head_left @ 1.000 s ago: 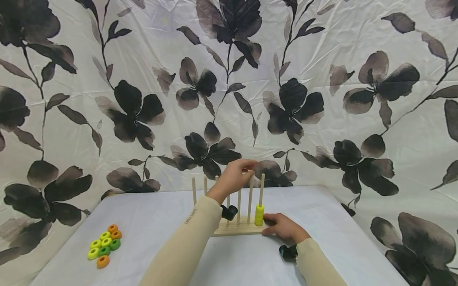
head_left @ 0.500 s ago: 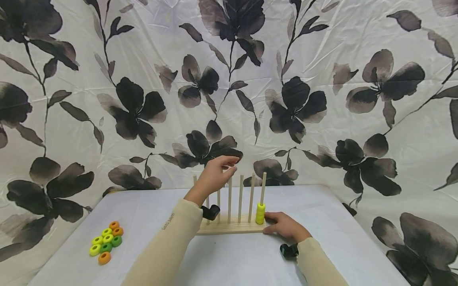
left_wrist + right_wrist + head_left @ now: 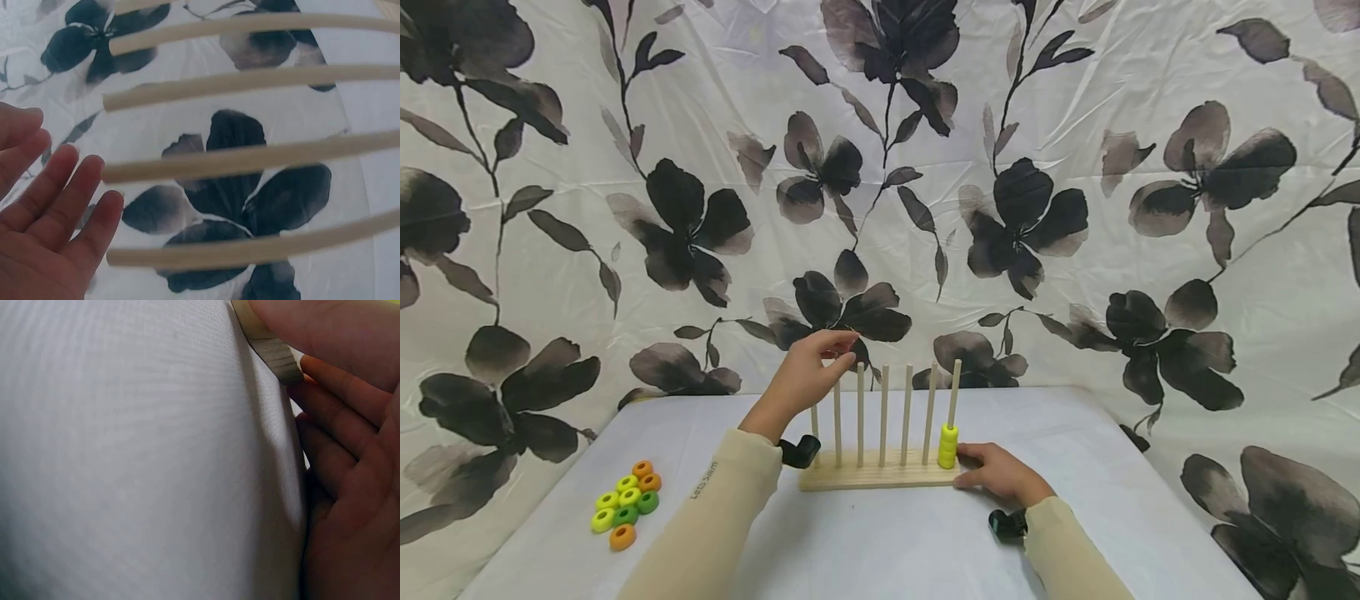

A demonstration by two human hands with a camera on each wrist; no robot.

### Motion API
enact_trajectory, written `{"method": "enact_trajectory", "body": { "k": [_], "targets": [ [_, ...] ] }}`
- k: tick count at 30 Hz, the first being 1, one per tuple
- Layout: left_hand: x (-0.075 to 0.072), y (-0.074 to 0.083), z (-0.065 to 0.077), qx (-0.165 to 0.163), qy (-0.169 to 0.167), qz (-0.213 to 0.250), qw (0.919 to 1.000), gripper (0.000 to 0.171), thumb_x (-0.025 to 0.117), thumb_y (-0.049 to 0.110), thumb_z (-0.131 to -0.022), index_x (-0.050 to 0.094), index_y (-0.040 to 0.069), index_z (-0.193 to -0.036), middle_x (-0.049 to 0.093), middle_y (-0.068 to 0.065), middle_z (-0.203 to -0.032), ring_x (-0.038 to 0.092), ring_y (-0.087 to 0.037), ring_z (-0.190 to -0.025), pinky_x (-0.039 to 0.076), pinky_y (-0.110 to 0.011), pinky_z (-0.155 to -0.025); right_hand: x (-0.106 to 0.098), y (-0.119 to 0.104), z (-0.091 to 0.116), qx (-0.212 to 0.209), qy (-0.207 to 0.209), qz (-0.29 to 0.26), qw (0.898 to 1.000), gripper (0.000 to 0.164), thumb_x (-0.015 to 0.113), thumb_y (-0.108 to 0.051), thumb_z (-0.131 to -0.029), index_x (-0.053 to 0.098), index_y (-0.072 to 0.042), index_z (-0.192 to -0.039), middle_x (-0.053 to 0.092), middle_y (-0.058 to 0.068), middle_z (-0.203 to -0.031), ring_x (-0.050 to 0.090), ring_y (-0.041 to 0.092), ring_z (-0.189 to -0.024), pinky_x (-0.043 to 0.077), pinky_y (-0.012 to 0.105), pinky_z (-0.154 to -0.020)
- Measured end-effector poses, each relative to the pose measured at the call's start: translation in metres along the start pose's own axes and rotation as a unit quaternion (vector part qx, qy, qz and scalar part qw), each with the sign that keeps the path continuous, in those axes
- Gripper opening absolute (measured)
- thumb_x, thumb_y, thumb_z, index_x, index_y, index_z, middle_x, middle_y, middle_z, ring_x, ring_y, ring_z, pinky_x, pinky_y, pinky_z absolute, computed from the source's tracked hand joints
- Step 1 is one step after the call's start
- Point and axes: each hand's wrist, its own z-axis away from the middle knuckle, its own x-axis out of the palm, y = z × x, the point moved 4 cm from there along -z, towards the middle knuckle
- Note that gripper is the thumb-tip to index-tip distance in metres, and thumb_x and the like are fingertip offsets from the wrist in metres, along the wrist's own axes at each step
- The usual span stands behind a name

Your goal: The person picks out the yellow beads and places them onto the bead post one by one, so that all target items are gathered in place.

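A wooden peg rack (image 3: 880,477) stands upright on the table, with a row of several thin pegs. Its rightmost peg carries a short stack of yellow rings (image 3: 948,447); the other pegs are bare. Above the left pegs is my left hand (image 3: 805,373), its fingers loosely bent and holding nothing. In the left wrist view these fingers (image 3: 94,178) lie close to the peg tips. My right hand (image 3: 1003,477) grips the right end of the base, thumb in front. The right wrist view shows the thumb over the base end (image 3: 278,359), the other fingers behind it.
On the table's left side lies a cluster of loose rings: yellow ones (image 3: 601,522), green ones (image 3: 647,504) and orange ones, with one orange ring (image 3: 622,545) nearest the front. A floral cloth (image 3: 880,208) hangs behind the white table (image 3: 880,558).
My left hand has moved left along the peg tops, from the right pegs to the left ones, with nothing in it. The right hand has kept its place at the base's end.
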Motion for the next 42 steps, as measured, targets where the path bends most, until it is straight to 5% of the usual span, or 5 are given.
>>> {"method": "enact_trajectory", "body": {
  "k": [19,42],
  "targets": [
    [-0.055,-0.047,0.037,-0.059,0.002,-0.055,0.9967,0.038,0.058,0.022,-0.097,0.057,0.011,-0.134,0.061,-0.012,-0.130,0.059,-0.030,-0.116,0.049,-0.049,-0.100,0.002,0.002,-0.004,-0.001,0.002,-0.010,1.000,0.073,0.081,-0.033,-0.075,0.053,-0.011,-0.139,0.049,0.012,-0.146,0.037,0.037,-0.140,0.028,0.060,-0.113],
    [-0.086,-0.103,0.088,-0.139,-0.051,-0.105,0.9834,0.043,0.057,0.028,-0.098,0.054,0.008,-0.136,0.059,-0.016,-0.131,0.057,-0.035,-0.117,0.051,-0.051,-0.095,0.003,0.001,-0.004,0.002,-0.003,-0.015,1.000,0.073,0.081,-0.033,-0.075,0.054,-0.010,-0.139,0.049,0.013,-0.146,0.037,0.038,-0.140,0.027,0.060,-0.114]
  ]
}}
